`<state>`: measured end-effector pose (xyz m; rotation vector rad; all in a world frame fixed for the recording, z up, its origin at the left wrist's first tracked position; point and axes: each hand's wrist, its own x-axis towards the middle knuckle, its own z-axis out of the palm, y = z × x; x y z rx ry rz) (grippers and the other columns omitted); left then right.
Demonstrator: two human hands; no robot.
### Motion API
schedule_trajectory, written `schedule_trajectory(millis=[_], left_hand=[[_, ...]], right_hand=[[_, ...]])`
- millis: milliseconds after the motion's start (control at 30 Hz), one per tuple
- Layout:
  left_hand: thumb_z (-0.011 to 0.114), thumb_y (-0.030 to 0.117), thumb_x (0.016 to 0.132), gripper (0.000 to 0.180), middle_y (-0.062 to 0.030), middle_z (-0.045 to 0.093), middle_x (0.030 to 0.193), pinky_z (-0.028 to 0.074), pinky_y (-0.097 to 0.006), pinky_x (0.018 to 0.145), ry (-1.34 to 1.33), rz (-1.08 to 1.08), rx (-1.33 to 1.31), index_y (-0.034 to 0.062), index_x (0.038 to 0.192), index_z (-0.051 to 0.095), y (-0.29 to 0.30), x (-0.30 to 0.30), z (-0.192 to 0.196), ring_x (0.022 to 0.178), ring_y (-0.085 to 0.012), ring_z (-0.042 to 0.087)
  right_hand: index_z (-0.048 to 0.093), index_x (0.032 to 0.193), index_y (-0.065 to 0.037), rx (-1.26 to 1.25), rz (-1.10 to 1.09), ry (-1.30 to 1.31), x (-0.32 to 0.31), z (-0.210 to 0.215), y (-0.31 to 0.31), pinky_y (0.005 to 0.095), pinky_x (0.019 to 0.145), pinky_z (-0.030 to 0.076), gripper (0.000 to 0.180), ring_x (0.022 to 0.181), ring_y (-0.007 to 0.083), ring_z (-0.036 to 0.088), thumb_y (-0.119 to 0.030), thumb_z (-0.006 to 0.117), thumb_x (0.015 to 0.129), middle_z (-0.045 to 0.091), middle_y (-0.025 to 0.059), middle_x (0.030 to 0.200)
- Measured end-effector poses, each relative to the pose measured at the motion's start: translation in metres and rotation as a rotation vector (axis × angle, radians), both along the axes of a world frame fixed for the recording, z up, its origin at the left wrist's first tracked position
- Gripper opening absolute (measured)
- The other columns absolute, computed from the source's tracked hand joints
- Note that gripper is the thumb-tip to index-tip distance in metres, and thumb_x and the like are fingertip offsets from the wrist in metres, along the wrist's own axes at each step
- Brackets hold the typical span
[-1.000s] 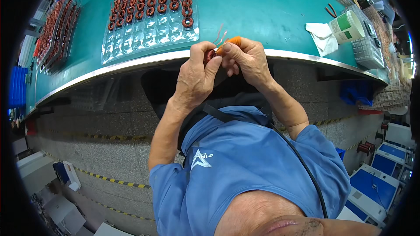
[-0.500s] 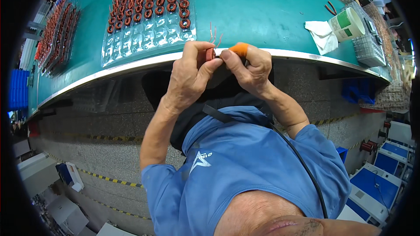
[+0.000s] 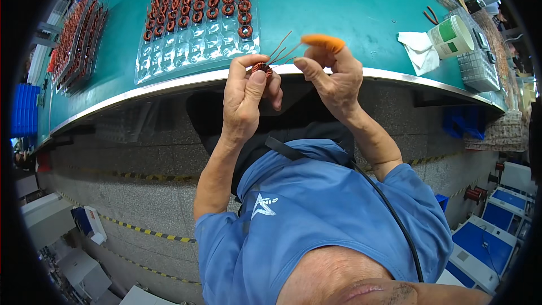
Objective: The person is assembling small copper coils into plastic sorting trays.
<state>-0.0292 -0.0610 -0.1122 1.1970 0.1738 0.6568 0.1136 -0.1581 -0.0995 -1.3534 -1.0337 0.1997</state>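
Note:
My left hand (image 3: 244, 93) is closed around a small ring coil (image 3: 261, 69) wound with reddish copper wire, thumb on its face and fingers behind it. Long bare-looking wire leads (image 3: 280, 51) stick out of the coil up and to the right. Close by on the right, my right hand (image 3: 336, 82) has its thumb and index finger apart. An orange covering (image 3: 323, 42), slightly blurred, sits on that index finger. One lead reaches close to that finger; whether they touch I cannot tell. Both hands are at the table's front edge.
On the green table (image 3: 339, 0), a clear plastic tray (image 3: 186, 56) holds rows of similar coils. Stacked trays of coils (image 3: 79, 45) stand at far left. To the right are a white cloth (image 3: 418, 51), a white-green tub (image 3: 450, 36), pliers-like handles (image 3: 431, 15) and a clear box (image 3: 480, 68).
My right thumb has come away from the coil and my right index finger has lifted. The coil has turned in my left hand, and its leads now slant to the right.

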Motion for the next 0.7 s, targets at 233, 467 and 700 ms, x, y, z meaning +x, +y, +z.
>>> schedule_trajectory(millis=[233,467,700], left_hand=[[0.042,0.019,0.102,0.026,-0.0043,0.052,0.075,0.044,-0.023,0.059,0.047,0.046,0.207,0.0009,0.12,0.041,-0.002,-0.01,-0.011,0.062,-0.0099,0.05],[0.047,0.015,0.1,0.037,-0.0108,0.063,0.091,0.05,-0.023,0.066,0.109,0.221,0.159,-0.0022,0.13,0.033,0.007,-0.031,-0.029,0.071,-0.0117,0.059],[0.047,0.012,0.099,0.031,-0.0114,0.061,0.085,0.049,-0.024,0.062,0.19,0.229,0.189,-0.0014,0.125,0.038,0.011,-0.049,-0.042,0.068,-0.013,0.058]], right_hand=[[0.064,0.106,0.001,-0.05,0.137,-0.154,-0.002,0.004,0.0,0.0223,0.058,0.052,0.026,0.065,0.0082,0.063,-0.007,0.073,0.083,0.067,0.006,0.077],[0.066,0.1,0.003,-0.163,0.196,-0.177,0.017,0.014,0.043,0.025,0.06,0.052,0.015,0.069,0.0121,0.065,-0.004,0.066,0.086,0.07,0.0096,0.081],[0.066,0.097,0.0,-0.114,0.248,-0.658,0.041,-0.005,0.095,0.0295,0.064,0.055,0.013,0.073,0.0207,0.068,-0.007,0.065,0.086,0.069,0.0104,0.085]])
